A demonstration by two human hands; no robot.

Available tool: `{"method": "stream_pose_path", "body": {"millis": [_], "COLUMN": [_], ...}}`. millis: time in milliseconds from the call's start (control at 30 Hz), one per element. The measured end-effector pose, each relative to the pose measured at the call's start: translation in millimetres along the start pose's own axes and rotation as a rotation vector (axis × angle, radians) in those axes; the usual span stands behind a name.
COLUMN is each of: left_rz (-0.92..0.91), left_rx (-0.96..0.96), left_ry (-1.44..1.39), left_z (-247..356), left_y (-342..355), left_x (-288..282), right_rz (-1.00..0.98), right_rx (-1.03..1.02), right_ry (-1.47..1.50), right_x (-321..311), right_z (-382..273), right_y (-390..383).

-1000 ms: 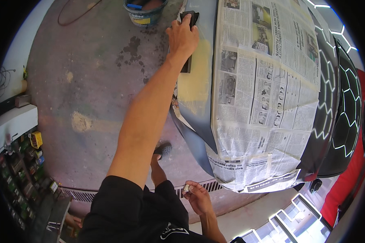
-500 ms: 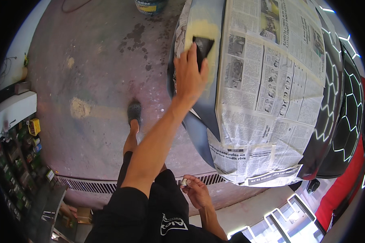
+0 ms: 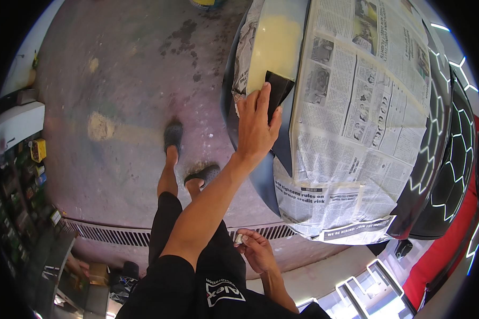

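Note:
My left hand (image 3: 256,127) is closed on a flat black spreader (image 3: 280,91). The spreader's wide edge lies against the lower end of a smooth yellow filler patch (image 3: 274,45). That patch covers part of a grey car body panel (image 3: 283,151), which has newspaper masking along both sides. Low in front of my body, my right hand (image 3: 258,252) pinches a small whitish lump (image 3: 239,239) between thumb and fingers. What the lump is made of cannot be made out.
Masking newspaper (image 3: 351,122) covers the car to the right of the panel. Beyond it is a glossy black car body (image 3: 436,122). A floor grate (image 3: 112,234) crosses behind my feet. Cluttered shelves (image 3: 24,212) stand at left, and a bucket (image 3: 203,3) shows at the top edge.
My left hand has drawn the spreader down the panel, toward me. The yellow patch looks smoother above it. My right hand keeps its pinch; a second foot has come into view.

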State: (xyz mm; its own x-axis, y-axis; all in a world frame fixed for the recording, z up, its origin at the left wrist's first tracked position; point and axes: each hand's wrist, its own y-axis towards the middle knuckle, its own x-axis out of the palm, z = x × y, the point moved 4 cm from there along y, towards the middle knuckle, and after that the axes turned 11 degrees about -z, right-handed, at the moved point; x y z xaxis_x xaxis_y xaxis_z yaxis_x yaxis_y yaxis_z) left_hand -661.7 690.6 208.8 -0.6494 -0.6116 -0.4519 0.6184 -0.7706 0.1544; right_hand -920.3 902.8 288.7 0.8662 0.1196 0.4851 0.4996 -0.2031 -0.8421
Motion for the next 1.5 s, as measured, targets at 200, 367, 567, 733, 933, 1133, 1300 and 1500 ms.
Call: {"method": "stream_pose_path", "body": {"millis": [200,367,567,733,933,1133,1300,1500], "left_rz": [0.031,-0.067,0.014,-0.019,0.014,-0.009,0.039,-0.001], "left_rx": [-0.078,-0.026,-0.055,0.012,-0.096,-0.051,-0.112,0.039], "left_ry": [0.001,-0.042,-0.013,-0.022,0.036,0.013,0.018,-0.038], "left_z": [-41,-11,-47,-15,-31,3,-33,-15], "left_y": [81,2,85,-1,76,8,88,-1], "left_x": [-24,-4,-31,-10,-23,-2,-23,-7], "right_rz": [0.013,0.018,-0.048,0.001,-0.026,0.025,0.024,0.053], "right_rx": [-0.012,0.03,0.018,0.067,-0.004,0.035,0.011,0.067], "right_ry": [0.008,-0.024,-0.041,-0.069,-0.011,-0.076,-0.023,-0.083], "right_x": [-5,-1,-3,-8,-2,-15,-19,-14], "right_z": [-1,-2,1,0,-7,-1,3,5], "right_y": [-1,3,7,1,11,0,3,1]}}
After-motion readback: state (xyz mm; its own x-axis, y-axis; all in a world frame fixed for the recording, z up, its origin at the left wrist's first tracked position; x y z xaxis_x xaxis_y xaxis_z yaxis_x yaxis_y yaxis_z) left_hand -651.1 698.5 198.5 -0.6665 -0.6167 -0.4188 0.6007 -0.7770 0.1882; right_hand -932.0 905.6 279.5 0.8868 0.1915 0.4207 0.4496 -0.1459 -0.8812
